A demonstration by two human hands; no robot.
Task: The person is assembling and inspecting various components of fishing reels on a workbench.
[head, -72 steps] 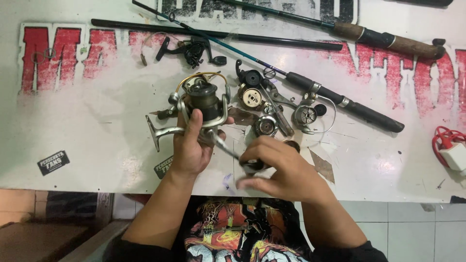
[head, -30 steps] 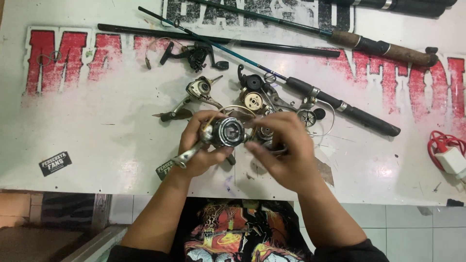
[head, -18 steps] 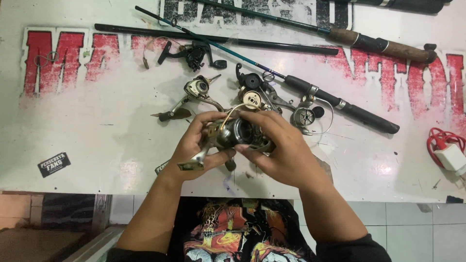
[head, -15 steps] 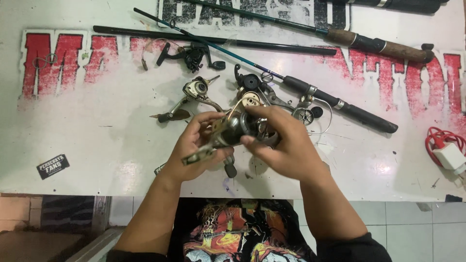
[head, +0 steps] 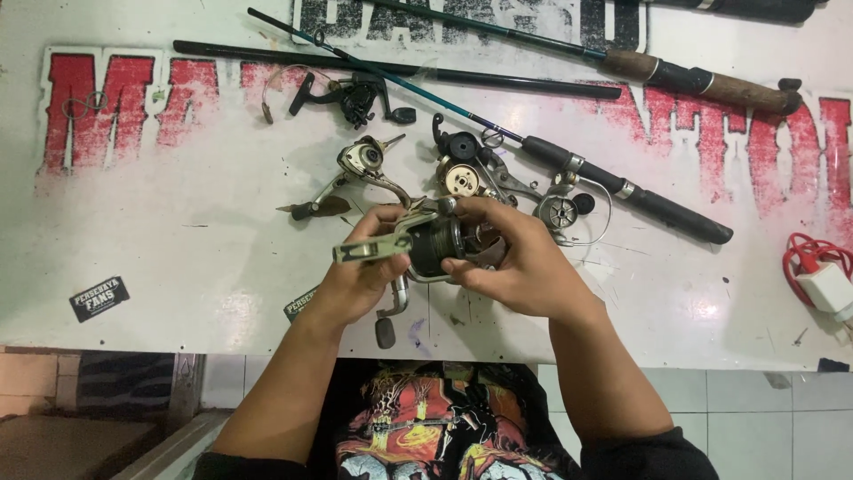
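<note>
Nearest the viewer, both forearms rise from the table edge and meet on a spinning reel (head: 433,246), held just above the white table (head: 178,249) near its front edge. The left hand (head: 355,276) clamps the reel's foot and stem, thumb over the top; the crank handle (head: 388,320) hangs below it. The right hand (head: 520,262) has closed round the dark spool, fingers curled tight on its front. A second ago the reel faced spool-up towards the camera with the right fingertips only touching it; it now lies turned on its side with both hands gripping, which suggests that the spool end is being worked by twisting. Just beyond lie a second reel body (head: 360,160), loose reel parts (head: 462,178) and a small spool (head: 560,212). Farther off rest a dark reel (head: 355,93) and several fishing rods (head: 622,187). At the far right sits a white charger with red cable (head: 822,280).
</note>
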